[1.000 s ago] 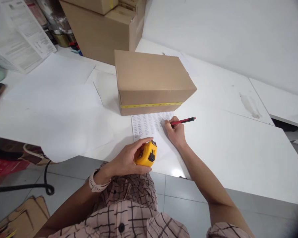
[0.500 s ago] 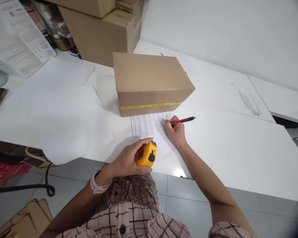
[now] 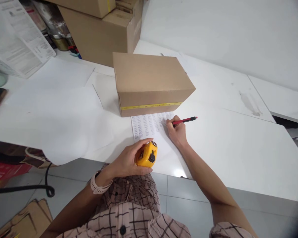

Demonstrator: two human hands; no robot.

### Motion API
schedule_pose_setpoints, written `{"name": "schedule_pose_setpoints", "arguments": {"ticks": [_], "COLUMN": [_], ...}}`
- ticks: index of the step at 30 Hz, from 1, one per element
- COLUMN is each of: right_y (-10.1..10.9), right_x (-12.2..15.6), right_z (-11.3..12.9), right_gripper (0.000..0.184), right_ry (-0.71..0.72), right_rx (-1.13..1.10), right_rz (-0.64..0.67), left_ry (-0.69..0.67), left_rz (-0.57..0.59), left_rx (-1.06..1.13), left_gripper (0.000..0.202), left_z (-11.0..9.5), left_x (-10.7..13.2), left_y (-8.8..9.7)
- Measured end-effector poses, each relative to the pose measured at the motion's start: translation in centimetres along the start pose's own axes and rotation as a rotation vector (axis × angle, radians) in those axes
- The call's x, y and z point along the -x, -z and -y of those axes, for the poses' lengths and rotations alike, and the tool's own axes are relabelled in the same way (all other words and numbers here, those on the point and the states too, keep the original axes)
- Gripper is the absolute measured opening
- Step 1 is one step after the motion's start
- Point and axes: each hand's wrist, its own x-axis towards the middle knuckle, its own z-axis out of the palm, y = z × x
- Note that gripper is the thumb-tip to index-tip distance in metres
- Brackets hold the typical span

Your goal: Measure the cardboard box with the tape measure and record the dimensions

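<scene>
My left hand point(image 3: 129, 160) is wrapped round a yellow tape measure point(image 3: 145, 157) with a black lock button, at the table's front edge. A red and black pen point(image 3: 182, 121) is pinched in my right hand point(image 3: 177, 134), its back end pointing right. That hand rests on a white sheet point(image 3: 161, 140) filled with columns of handwriting; the pen's tip is mostly hidden by my fingers. Behind the sheet stands a closed cardboard box point(image 3: 151, 76) with a strip of yellow tape point(image 3: 151, 106) along its near side. The box covers the sheet's far edge.
Larger cardboard boxes point(image 3: 96, 36) are stacked at the back left, near jars point(image 3: 61, 43). Large blank white sheets point(image 3: 62, 112) cover the table's left part. A printed document point(image 3: 24, 43) leans at the far left. A black cable point(image 3: 22, 189) hangs below the table edge.
My right hand and the pen have shifted very slightly to the right over the sheet. My left hand with the tape measure and the box look the same.
</scene>
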Motion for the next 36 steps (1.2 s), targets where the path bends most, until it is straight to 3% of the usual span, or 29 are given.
{"name": "schedule_pose_setpoints", "arguments": {"ticks": [9,17,21,24,27,30,32,35,36], "right_y": [0.0,0.0,1.0,2.8,4.2,4.2,3.4,2.2,2.0], "right_x": [0.1,0.0,0.1,0.7,2.0,4.0,5.5,7.6,8.0], "right_z": [0.1,0.0,0.0,-0.7,-1.3,-0.2,1.8,5.3,6.2], "right_gripper": [0.028,0.029,0.026,0.01,0.032,0.041,0.033,0.037,0.042], "right_ry": [-0.028,0.029,0.165,0.375,0.444,0.382,0.305,0.127,0.091], "right_rx": [0.027,0.052,0.158,0.385,0.649,0.652,0.454,0.093,0.025], "right_rz": [0.015,-0.005,-0.124,-0.051,0.017,-0.074,-0.001,0.38,0.452], "left_ry": [-0.006,0.0,-0.016,-0.035,-0.059,-0.078,-0.085,-0.095,-0.097], "left_rz": [-0.003,0.008,-0.001,-0.01,-0.013,-0.023,-0.014,0.028,0.03], "left_rx": [0.01,0.018,0.023,0.044,0.044,0.06,0.092,0.083,0.064], "left_gripper": [0.091,0.091,0.089,0.088,0.087,0.087,0.087,0.088,0.091], "left_z": [0.0,0.2,0.2,0.3,0.4,0.4,0.1,-1.0,-1.4], "left_x": [0.0,0.0,-0.1,-0.2,-0.2,-0.3,-0.3,0.1,0.3], "left_y": [0.0,0.0,-0.1,-0.1,-0.2,-0.3,-0.4,-0.5,-0.4]}}
